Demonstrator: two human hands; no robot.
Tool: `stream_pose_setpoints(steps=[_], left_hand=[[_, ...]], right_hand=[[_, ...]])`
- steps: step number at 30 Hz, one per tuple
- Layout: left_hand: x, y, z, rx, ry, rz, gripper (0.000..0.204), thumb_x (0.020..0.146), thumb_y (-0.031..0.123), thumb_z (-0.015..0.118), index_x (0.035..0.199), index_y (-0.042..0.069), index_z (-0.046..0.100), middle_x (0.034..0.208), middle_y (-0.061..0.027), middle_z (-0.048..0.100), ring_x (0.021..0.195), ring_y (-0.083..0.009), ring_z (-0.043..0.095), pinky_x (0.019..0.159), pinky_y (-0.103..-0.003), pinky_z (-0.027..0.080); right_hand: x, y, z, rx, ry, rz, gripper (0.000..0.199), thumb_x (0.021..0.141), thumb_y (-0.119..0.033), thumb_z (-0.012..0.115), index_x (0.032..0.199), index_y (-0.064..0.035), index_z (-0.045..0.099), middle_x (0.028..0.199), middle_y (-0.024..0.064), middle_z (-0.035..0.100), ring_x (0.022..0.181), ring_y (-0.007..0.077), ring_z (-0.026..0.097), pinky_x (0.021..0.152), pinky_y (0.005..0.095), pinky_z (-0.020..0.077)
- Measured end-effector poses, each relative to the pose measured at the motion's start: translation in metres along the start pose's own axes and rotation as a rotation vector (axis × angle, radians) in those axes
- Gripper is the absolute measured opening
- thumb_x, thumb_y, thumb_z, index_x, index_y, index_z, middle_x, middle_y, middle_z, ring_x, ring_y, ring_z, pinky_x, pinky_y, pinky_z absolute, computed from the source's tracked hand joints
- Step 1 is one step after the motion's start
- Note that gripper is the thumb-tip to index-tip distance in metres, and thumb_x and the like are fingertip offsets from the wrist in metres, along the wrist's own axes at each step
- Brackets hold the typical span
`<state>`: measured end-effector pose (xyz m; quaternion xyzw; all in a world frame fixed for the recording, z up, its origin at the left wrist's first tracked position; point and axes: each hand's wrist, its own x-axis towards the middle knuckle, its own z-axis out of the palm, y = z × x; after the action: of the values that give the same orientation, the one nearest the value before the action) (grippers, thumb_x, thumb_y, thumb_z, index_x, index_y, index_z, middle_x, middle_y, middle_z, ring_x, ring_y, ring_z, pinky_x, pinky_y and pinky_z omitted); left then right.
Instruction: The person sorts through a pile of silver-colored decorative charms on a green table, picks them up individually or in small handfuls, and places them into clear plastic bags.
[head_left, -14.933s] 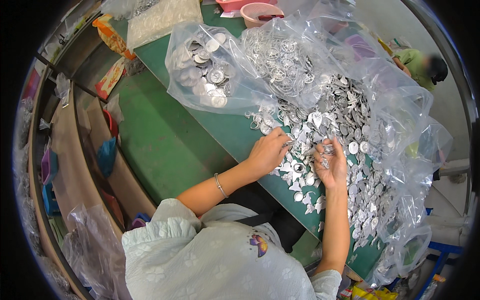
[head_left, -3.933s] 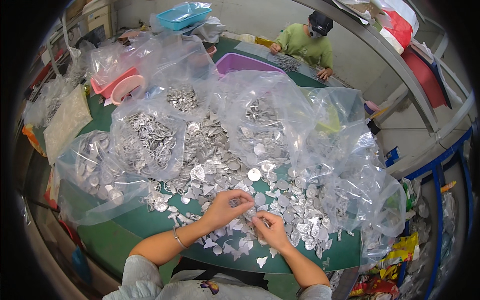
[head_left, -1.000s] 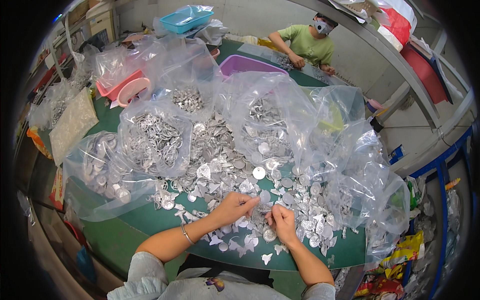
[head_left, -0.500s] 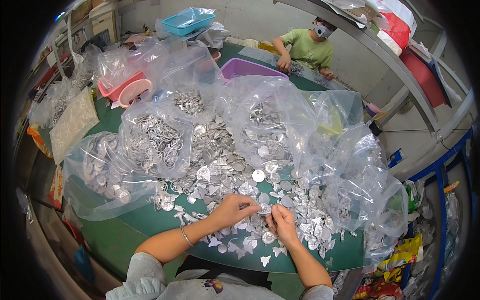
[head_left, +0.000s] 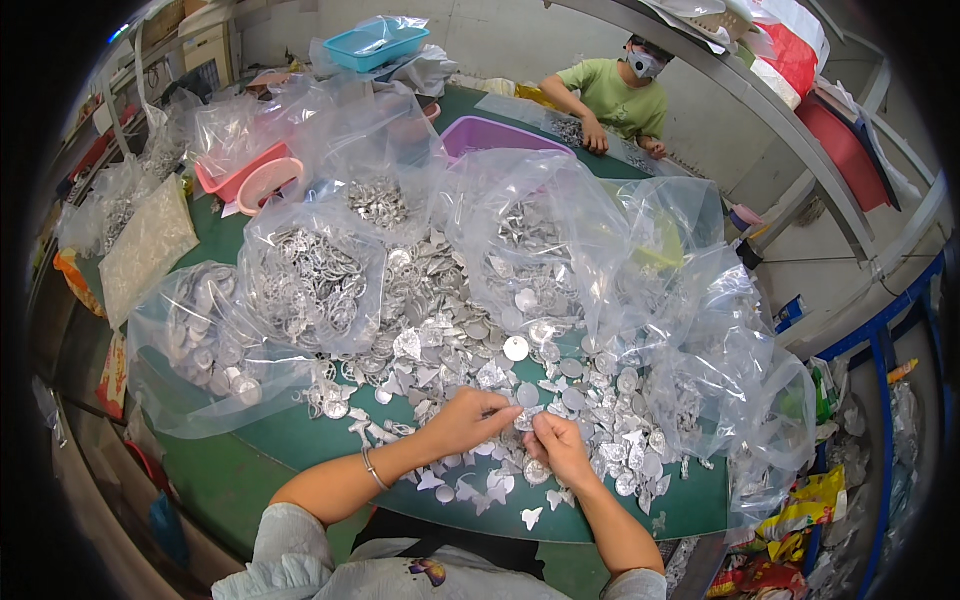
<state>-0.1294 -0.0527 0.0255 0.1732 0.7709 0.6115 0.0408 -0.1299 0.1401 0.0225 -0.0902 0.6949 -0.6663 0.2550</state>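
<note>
My left hand (head_left: 466,421) and my right hand (head_left: 562,448) meet over the near side of a heap of silver metal pieces. Between their fingertips is a small, flat silver charm (head_left: 528,417), pinched from both sides; its exact outline is partly covered. Just beyond the fingers lie a plain grey disc (head_left: 527,394) and a brighter round disc with a hole (head_left: 516,348). Loose butterfly-shaped pieces, one of them a small butterfly charm (head_left: 531,519), are scattered on the green tabletop near my forearms.
Clear plastic bags of silver pieces, such as a left bag (head_left: 312,285) and a middle bag (head_left: 535,250), surround the heap. Farther back stand a purple bin (head_left: 505,133), a pink basket (head_left: 240,172) and a blue basket (head_left: 376,44). Across the table sits a masked co-worker (head_left: 618,95).
The charm between my fingers has tilted, and my right hand has shifted slightly left. Across the table, the co-worker's arm has moved to the right.
</note>
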Motion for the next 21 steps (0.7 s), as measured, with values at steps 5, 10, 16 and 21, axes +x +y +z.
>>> stream_pose_setpoints(steps=[5, 10, 16, 21], left_hand=[[0.001, 0.001, 0.003, -0.051, -0.022, -0.032, 0.033, 0.087, 0.022, 0.051, 0.064, -0.002, 0.054, 0.050, -0.0049, 0.050, 0.047, -0.0086, 0.045, 0.046, -0.026, 0.037], [0.002, -0.003, 0.000, -0.213, -0.069, -0.166, 0.037, 0.091, 0.023, 0.048, 0.063, -0.001, 0.054, 0.058, -0.0029, 0.053, 0.053, -0.0086, 0.051, 0.051, -0.023, 0.041], [0.002, -0.003, -0.003, 0.101, -0.131, -0.055, 0.033, 0.088, 0.023, 0.050, 0.066, -0.002, 0.054, 0.051, -0.0091, 0.051, 0.045, -0.0178, 0.049, 0.049, -0.029, 0.040], [0.002, -0.009, -0.001, 0.267, -0.153, 0.038, 0.031, 0.085, 0.025, 0.053, 0.067, -0.001, 0.055, 0.056, -0.0168, 0.053, 0.053, -0.0338, 0.051, 0.052, -0.039, 0.041]], right_hand=[[-0.002, 0.000, -0.004, -0.010, -0.017, 0.009, 0.038, 0.093, -0.031, 0.044, 0.070, -0.0021, 0.055, 0.056, -0.0007, 0.048, 0.050, 0.0044, 0.041, 0.047, 0.0195, 0.0327], [0.003, -0.010, -0.030, -0.355, -0.211, -0.006, 0.027, 0.091, -0.023, 0.046, 0.082, -0.0019, 0.061, 0.058, -0.0038, 0.046, 0.052, 0.0039, 0.037, 0.047, 0.0192, 0.0320], [-0.027, -0.025, -0.083, -0.310, 0.406, -0.073, 0.016, 0.085, -0.012, 0.051, 0.089, -0.0019, 0.064, 0.069, -0.0015, 0.053, 0.053, 0.0063, 0.040, 0.049, 0.0218, 0.0341], [-0.035, -0.019, -0.087, -0.816, 0.476, -0.158, 0.021, 0.074, -0.004, 0.062, 0.094, -0.0022, 0.062, 0.085, 0.0085, 0.058, 0.071, 0.0195, 0.053, 0.063, 0.0275, 0.0410]])
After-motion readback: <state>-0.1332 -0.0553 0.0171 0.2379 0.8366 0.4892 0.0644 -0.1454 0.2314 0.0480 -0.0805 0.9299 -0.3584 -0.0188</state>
